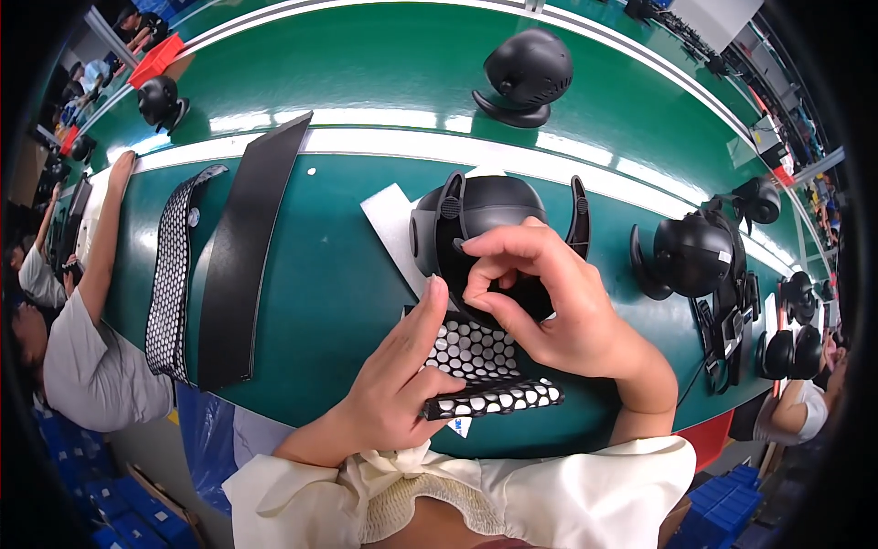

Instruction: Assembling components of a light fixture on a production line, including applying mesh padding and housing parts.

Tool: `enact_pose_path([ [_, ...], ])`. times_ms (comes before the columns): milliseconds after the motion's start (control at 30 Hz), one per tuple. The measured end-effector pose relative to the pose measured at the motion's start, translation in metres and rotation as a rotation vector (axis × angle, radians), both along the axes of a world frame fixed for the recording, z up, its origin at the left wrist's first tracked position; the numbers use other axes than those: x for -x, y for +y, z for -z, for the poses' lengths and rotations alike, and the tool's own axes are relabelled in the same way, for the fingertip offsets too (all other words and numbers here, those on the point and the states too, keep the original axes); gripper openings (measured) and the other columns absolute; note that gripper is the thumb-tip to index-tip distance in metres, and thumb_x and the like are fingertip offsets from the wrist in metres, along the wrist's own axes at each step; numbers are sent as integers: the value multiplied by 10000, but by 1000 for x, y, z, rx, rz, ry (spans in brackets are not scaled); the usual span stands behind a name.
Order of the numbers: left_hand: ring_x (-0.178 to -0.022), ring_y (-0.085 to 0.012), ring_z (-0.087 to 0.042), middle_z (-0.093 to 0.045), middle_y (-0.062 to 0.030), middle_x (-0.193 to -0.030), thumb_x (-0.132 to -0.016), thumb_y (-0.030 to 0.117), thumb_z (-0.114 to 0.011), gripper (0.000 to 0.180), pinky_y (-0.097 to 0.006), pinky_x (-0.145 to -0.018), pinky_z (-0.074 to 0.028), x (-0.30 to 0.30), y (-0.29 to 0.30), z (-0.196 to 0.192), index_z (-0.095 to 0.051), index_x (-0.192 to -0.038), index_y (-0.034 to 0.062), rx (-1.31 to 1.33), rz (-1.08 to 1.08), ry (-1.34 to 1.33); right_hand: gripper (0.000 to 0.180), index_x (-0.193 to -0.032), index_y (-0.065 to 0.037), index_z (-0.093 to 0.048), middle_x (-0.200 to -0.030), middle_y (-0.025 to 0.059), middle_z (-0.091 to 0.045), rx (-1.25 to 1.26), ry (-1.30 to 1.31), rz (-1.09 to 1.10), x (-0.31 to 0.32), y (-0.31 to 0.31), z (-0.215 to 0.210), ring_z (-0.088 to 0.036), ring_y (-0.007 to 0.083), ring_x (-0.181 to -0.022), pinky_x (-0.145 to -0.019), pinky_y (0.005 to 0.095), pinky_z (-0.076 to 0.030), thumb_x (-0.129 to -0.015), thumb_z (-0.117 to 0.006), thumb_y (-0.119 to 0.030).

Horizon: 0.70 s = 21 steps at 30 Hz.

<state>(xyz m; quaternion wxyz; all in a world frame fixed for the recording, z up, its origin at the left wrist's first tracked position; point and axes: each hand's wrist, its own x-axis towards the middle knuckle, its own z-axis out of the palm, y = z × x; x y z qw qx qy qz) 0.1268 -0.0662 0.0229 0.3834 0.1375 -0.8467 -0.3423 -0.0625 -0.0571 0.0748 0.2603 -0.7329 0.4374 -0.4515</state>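
My left hand (389, 384) is closed on the edge of a folded black sheet of round white stickers (471, 352), its index finger pointing up. The sheet bends toward me in front of a black rounded housing (489, 206). That housing has two upright curved arms, and a white flat strip (391, 215) lies partly under it. Over the housing's near side hovers my right hand (558, 297), thumb and index finger curled together. Anything between those fingertips is too small to make out, and the hand covers part of the housing.
Left of me lie a second sticker strip (172, 274) and a long black sheet (247, 256). Black rounded units stand to the right (690, 254) and on the far green surface (530, 69). A co-worker's arm (101, 238) rests at the left table edge; another person sits right.
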Motion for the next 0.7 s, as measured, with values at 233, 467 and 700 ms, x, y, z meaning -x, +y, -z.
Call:
enact_pose_path([
  [233, -1192, -474, -285, -247, -350, -1285, -552, 76, -656, 227, -474, -928, -334, 2, -2, 1, -489, -676, -15, 21, 1, -16, 347, -1019, -18, -481, -723, 61, -521, 29, 7, -11, 2, -2, 1, -494, 222, -716, -649, 310, -418, -698, -596, 48],
  [467, -1175, -481, -308, -256, -353, -1278, -581, 71, -653, 205, -468, -917, -350, 2, -4, -1, -495, -680, -15, 34, -16, -23, 380, -1011, -37, -507, -705, 33, -483, 167, 214, -55, 3, -2, -5, -453, 192, -669, -621, 278, -353, -655, -594, 65],
  [700, -1184, -471, -302, -234, -346, -1293, -678, 137, -644, 229, -466, -923, -332, -2, -2, -6, -478, -694, -19, 47, -6, -12, 390, -996, -5, -534, -731, 43, -524, 286, 250, 15, -5, -1, -6, -487, 180, -642, -609, 272, -367, -624, -625, 69],
])
